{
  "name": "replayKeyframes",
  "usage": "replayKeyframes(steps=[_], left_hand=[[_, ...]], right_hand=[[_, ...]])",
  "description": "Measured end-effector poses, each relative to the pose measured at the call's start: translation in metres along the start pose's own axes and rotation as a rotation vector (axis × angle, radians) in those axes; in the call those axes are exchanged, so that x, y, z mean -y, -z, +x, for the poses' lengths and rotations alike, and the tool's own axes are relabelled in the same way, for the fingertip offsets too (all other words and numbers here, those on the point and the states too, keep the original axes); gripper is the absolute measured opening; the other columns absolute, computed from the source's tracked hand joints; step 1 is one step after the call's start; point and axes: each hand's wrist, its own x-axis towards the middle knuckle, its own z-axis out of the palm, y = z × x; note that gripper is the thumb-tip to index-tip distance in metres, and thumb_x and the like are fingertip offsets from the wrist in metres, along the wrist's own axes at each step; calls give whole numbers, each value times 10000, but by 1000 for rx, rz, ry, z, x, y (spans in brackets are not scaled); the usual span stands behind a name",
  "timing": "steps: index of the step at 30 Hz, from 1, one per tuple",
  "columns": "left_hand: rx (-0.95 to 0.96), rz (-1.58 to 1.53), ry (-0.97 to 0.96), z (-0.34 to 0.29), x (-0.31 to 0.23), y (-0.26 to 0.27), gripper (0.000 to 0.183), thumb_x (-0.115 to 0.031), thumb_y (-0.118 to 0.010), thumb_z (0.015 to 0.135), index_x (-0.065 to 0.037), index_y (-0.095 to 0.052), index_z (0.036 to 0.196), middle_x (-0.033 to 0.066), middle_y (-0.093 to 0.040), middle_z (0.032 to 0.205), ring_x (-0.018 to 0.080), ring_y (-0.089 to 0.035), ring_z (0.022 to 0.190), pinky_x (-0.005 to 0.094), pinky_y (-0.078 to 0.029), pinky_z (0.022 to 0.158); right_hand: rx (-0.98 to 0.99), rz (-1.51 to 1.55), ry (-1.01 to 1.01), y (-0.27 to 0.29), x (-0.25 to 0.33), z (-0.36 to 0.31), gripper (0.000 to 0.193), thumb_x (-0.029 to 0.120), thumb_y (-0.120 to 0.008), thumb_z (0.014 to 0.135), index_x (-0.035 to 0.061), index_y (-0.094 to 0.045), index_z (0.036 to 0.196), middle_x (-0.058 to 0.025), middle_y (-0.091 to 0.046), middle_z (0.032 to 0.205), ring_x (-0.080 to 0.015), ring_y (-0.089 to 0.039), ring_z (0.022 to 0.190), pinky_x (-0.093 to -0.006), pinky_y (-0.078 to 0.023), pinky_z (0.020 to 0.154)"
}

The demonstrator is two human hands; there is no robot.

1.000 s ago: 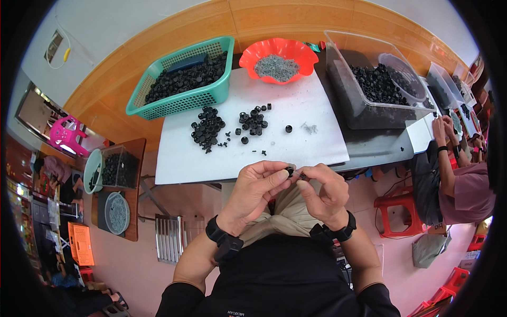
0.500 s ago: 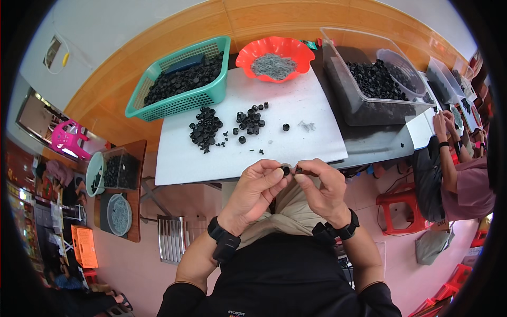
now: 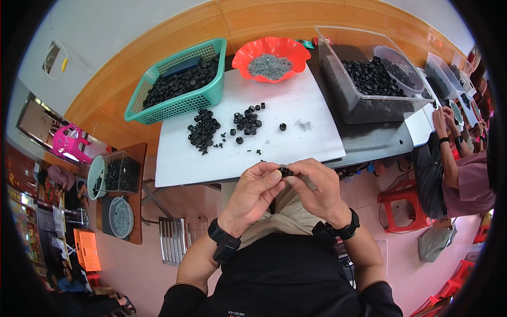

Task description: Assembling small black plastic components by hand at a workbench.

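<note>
Just past the near edge of the white sheet (image 3: 211, 171), my two hands meet over my lap. Thumb and fingers of my left hand (image 3: 257, 189) pinch a small round black plastic part (image 3: 285, 171). My right hand (image 3: 318, 189) closes on a small black piece pressed against that part; the fingertips hide most of it. On the sheet lie a pile of black round parts (image 3: 202, 132) and a smaller cluster of black caps (image 3: 247, 120). A few tiny black pieces (image 3: 258, 152) and a single cap (image 3: 282, 127) lie apart from them.
Behind the piles stand a green basket of black parts (image 3: 211, 96), a red bowl of grey pins (image 3: 302, 59) and a clear bin of black parts (image 3: 380, 108). A co-worker (image 3: 465, 182) sits at the right. A side table (image 3: 136, 198) with containers stands at the left.
My right hand has moved left to my left hand, bringing its small black piece against the round part. My left hand stays nearly in place.
</note>
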Motion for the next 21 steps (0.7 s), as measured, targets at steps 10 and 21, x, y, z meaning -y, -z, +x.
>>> replayKeyframes(steps=[10, 21], left_hand=[[-7, 17, -10, 0, 1, -1, 135, -3, -688, 937, -52, -692, 1062, 76, -717, 1049, 138, -704, 949, 248, -611, 884], [-62, 105, -26, -2, 2, -5, 157, -18, -683, 946, -27, -709, 1100, 76, -720, 1057, 133, -700, 954, 252, -606, 895]], right_hand=[[39, -4, 1, 5, 1, -1, 257, -56, -731, 837, -6, -659, 1078, -142, -699, 911, -239, -691, 725, -313, -546, 607], [34, 5, 17, 5, -1, -1, 269, -63, -727, 831, -9, -658, 1086, -149, -697, 919, -258, -692, 736, -318, -548, 615]])
